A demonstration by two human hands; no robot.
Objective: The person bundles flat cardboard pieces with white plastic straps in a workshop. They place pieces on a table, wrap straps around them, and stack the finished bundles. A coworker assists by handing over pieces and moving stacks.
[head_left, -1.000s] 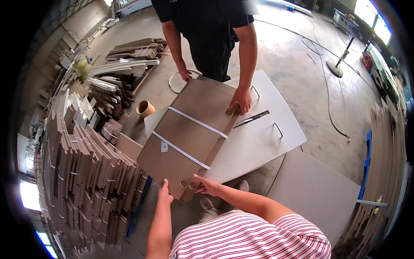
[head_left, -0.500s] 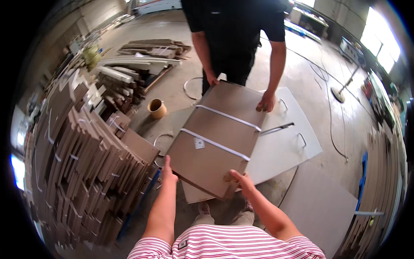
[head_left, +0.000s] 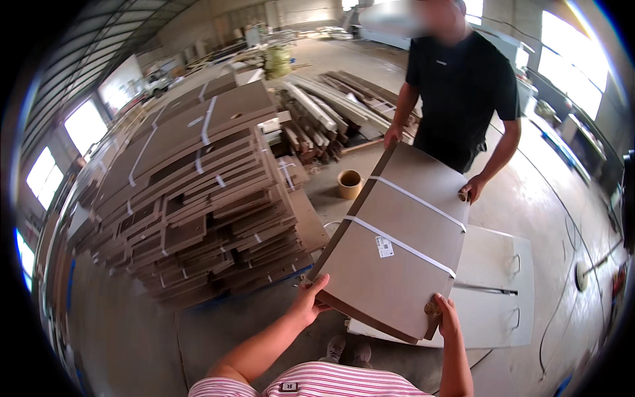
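A strapped bundle of brown panels (head_left: 397, 228), with two white straps and a small white label on top, is held up in front of me. My left hand (head_left: 311, 299) grips its near left corner, thumb on top and fingers underneath. At the near right corner my right hand (head_left: 446, 316) clasps the edge, next to a round hole in the board. Across from me a co-worker in a black shirt (head_left: 456, 83) supports the far end with both hands. Partly under the bundle lies a white board (head_left: 493, 264) with two metal handles.
To the left rises a tall stack of strapped brown panels (head_left: 218, 212) on a blue pallet. Behind the bundle stand a cardboard tube (head_left: 349, 184) and a pile of long boards (head_left: 331, 109). Cables (head_left: 562, 298) trail over the floor at right.
My view has swung left and up, bringing more of the panel stack into sight. The bundle, still in all four hands, has shifted left off the white board.
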